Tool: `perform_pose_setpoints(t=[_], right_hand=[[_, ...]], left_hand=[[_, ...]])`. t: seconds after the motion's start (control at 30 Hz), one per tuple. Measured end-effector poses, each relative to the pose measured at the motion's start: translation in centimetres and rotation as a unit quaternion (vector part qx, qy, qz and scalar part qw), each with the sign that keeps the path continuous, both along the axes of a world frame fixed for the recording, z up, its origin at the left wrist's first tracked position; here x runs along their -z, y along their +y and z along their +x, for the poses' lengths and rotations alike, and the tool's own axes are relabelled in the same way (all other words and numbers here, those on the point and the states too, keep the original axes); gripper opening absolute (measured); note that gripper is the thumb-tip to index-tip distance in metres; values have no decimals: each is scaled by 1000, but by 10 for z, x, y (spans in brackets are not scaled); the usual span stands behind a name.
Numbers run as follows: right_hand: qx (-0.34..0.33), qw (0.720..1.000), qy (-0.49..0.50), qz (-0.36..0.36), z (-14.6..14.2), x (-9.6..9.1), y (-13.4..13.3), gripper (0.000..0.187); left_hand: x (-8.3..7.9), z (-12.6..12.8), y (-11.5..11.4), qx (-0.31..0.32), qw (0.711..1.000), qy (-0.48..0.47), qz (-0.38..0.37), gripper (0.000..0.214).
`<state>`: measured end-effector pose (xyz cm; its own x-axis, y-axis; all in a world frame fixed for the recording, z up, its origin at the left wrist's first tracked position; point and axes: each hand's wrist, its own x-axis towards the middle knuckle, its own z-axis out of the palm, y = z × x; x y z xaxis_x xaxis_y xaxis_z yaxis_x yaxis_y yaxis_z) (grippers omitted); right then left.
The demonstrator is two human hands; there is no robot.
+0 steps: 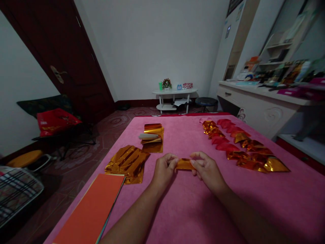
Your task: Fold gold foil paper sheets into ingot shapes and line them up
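A small folded piece of gold foil paper (184, 164) is pinched between both my hands above the pink table cover (193, 210). My left hand (164, 169) grips its left end with curled fingers. My right hand (206, 168) pinches its right end. A loose pile of crinkled gold foil sheets (127, 162) lies to the left of my left hand. A row of finished folded gold and red shapes (241, 146) runs along the right side of the table.
A stack of orange paper (93, 210) sits at the near left corner. Further back lies a gold foil stack (153, 137) with a pale stick (148, 136) on it. A white cabinet (264, 105) stands right; a small white table (174, 96) is at the far wall.
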<state>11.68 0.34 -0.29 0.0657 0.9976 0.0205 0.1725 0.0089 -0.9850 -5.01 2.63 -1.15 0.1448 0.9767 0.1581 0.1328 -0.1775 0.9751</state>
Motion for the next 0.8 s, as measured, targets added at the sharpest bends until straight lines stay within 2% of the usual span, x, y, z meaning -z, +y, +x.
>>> perform_pose_setpoints(t=[0.2, 0.27, 0.4, 0.47, 0.8], right_hand=[[13, 999, 45, -15, 7, 2, 3, 28], [14, 998, 57, -18, 9, 3, 4, 29], [5, 997, 70, -20, 9, 4, 5, 29], [3, 997, 72, -16, 9, 4, 5, 29], [3, 998, 59, -21, 8, 2, 5, 30]], left_hand=[[-1, -11, 3, -81, 996, -15, 37, 22], [-3, -11, 1, -59, 997, -13, 43, 24], [-6, -6, -4, 31, 997, -2, 69, 27], [-7, -3, -5, 48, 995, 13, 90, 26], [-6, -4, -5, 35, 991, 60, 117, 22]])
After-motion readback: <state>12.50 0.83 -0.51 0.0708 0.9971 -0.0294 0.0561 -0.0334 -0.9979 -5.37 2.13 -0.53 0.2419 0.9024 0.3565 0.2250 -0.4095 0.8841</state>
